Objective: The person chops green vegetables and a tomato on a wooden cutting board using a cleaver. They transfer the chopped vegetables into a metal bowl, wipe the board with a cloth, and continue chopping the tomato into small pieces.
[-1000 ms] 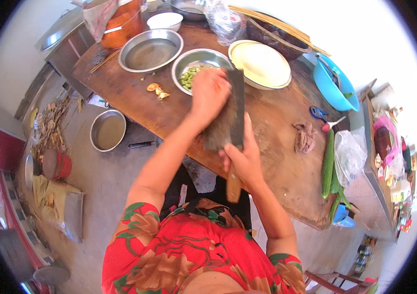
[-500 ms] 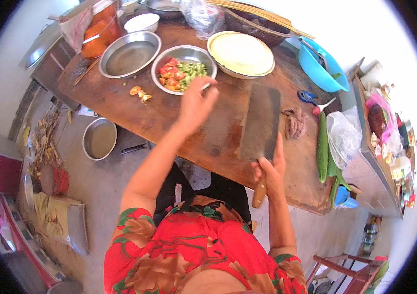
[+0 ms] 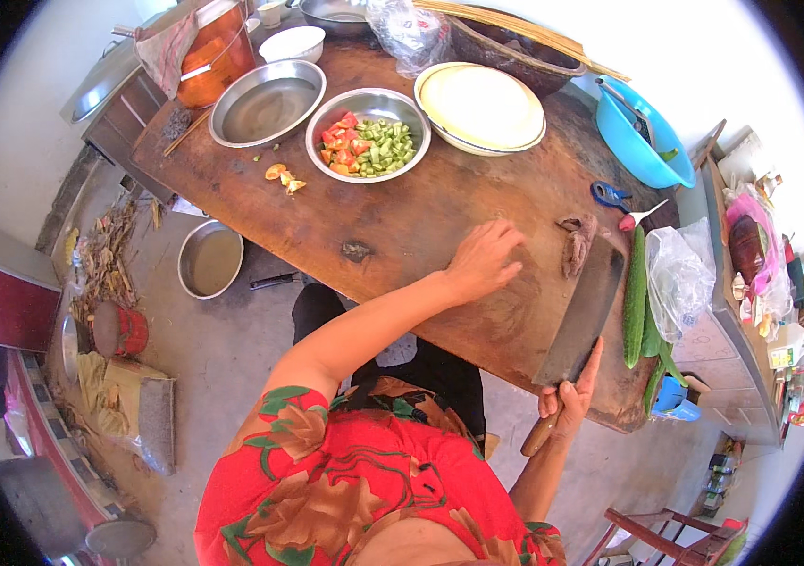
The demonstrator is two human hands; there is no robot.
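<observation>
My right hand point(image 3: 570, 396) grips the wooden handle of a cleaver point(image 3: 583, 307) at the right front edge of the wooden table. The wide dark blade points away from me, over the tabletop beside a crumpled brown cloth point(image 3: 576, 247). A long green cucumber point(image 3: 635, 297) lies just right of the blade. Over the middle of the table hovers my left hand point(image 3: 483, 260), with nothing in it and its fingers loosely apart. Farther off stands a steel bowl point(image 3: 419, 162) holding chopped tomato point(image 3: 343, 144) and diced green vegetable point(image 3: 385, 149).
Left of that bowl is a steel basin point(image 3: 225, 132) of water, and right of it a covered dish point(image 3: 482, 106). A blue plastic basin point(image 3: 643, 141), blue-handled scissors point(image 3: 610, 194) and a clear plastic bag point(image 3: 680, 283) line the right side. Orange scraps point(image 3: 286, 178) lie front left.
My left hand has moved from the bowl's rim toward me and right. The cleaver, in my right hand, has shifted right and nearer, with its blade turned beside the cucumber.
</observation>
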